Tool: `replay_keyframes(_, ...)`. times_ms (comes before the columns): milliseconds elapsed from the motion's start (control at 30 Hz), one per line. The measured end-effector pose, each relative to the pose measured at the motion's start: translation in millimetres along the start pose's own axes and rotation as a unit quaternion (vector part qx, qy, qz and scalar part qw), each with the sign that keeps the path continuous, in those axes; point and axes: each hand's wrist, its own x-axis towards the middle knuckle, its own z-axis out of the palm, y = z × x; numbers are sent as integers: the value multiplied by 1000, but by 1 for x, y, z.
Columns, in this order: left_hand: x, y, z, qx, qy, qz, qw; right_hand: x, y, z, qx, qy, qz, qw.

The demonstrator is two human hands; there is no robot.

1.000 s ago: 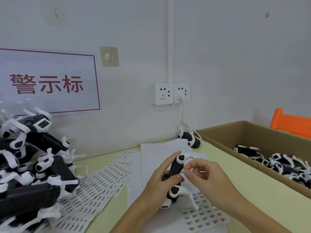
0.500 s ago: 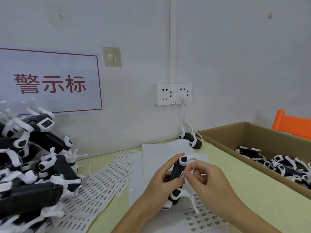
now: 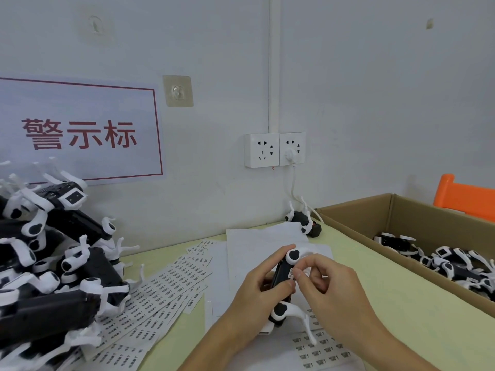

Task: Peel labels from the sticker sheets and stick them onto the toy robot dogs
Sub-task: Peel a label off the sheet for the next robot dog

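At the table's six o'clock the left hand (image 3: 263,287) grips a toy robot dog (image 3: 284,282) while the right hand (image 3: 325,283), fingers curled, pinches a small label (image 3: 291,274) against its body, with sticker sheets (image 3: 166,290) fanned at nine o'clock.

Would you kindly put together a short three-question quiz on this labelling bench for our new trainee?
1. True or false: the left hand grips the toy robot dog while the right hand works at its label.
2. Where do the dogs on the person's right lie? A) cardboard box B) orange chair C) the floor
3. Fill in: the sticker sheets lie fanned on the table beside the ____ of dogs on the left.

Key: 1 true; 2 A; 3 pile.
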Motion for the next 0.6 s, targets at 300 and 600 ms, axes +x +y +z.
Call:
replay_keyframes(300, 0, -2, -1, 15, 0, 3, 1000, 0, 2, 2, -2, 15, -3, 1000)
replay_keyframes(600, -1, -1, -1, 37, -8, 3, 999, 0, 1, 2, -4, 14, 1, 1000)
